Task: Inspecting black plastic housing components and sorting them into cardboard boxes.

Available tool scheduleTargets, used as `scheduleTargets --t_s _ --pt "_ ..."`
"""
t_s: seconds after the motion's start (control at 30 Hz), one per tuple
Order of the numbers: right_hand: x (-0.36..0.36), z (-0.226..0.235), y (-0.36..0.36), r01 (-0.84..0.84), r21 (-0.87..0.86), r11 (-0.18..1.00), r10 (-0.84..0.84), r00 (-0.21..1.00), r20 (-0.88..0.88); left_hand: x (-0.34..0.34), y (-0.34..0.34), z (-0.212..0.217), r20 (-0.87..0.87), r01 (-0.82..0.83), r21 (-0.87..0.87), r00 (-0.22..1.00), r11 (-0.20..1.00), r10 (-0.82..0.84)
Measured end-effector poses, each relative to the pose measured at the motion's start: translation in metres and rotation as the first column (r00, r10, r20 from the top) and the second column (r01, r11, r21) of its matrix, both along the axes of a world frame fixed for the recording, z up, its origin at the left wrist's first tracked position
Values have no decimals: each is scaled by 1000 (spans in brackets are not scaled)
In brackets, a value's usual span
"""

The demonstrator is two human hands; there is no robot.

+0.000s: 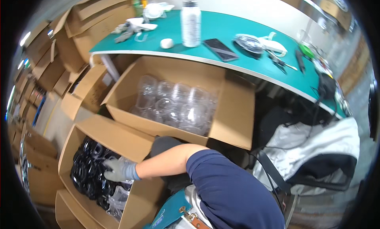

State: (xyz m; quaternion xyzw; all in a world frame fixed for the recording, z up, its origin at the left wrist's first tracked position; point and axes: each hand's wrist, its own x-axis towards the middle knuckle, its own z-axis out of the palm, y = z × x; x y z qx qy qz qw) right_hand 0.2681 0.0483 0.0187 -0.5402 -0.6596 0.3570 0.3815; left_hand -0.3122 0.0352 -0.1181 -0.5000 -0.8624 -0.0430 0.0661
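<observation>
My right hand (pixel 116 170), in a grey glove with a blue cuff, reaches left into an open cardboard box (pixel 107 128) at the lower left. Its fingers look slightly apart, touching or just over a heap of glossy black plastic parts (pixel 88 171); I see nothing held in them. Clear plastic pieces (pixel 118 200) lie in the same box, beside and below the hand. Beyond it, a larger open cardboard box (pixel 158 124) holds several clear, cup-like plastic containers (pixel 190 110). My left hand does not show.
A green-topped table (pixel 221 27) overhangs the larger box, carrying a white bottle (pixel 190 25), a phone (pixel 221 50), gloves (pixel 132 27) and cables. At right stands a chair (pixel 316 165) draped with white cloth. Cardboard boxes (pixel 99 21) are stacked at left.
</observation>
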Motion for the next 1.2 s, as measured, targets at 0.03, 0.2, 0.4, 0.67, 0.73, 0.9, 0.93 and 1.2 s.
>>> scheduleTargets --t_s 0.03,0.2,0.4,0.67,0.73,0.9,0.93,1.2 --pt "25 -5 0 150 166 975 -129 983 -129 -6 -11 -8 54 2 19 999 1000 -3" --pt "230 -25 -9 591 145 793 -607 752 258 13 5 -4 -330 256 -183 894 949 -304" --pt "340 -96 -47 364 -479 799 191 601 776 15 -10 0 -431 296 -243 820 924 -377" --pt "364 -224 -22 503 -584 637 71 716 694 24 15 4 -435 226 -372 815 901 -384" --pt "367 -267 -38 488 -615 620 78 741 667 4 -17 4 -362 151 -432 874 889 -324" --pt "362 -344 -1 526 -688 499 29 784 620 28 -29 10 -680 663 -29 536 748 -500" --pt "358 -357 11 541 -702 464 4 791 612 34 -16 11 -596 597 13 648 802 -473" --pt "327 -385 37 647 -600 472 -36 694 720 25 -7 12 38 -69 41 997 997 68"
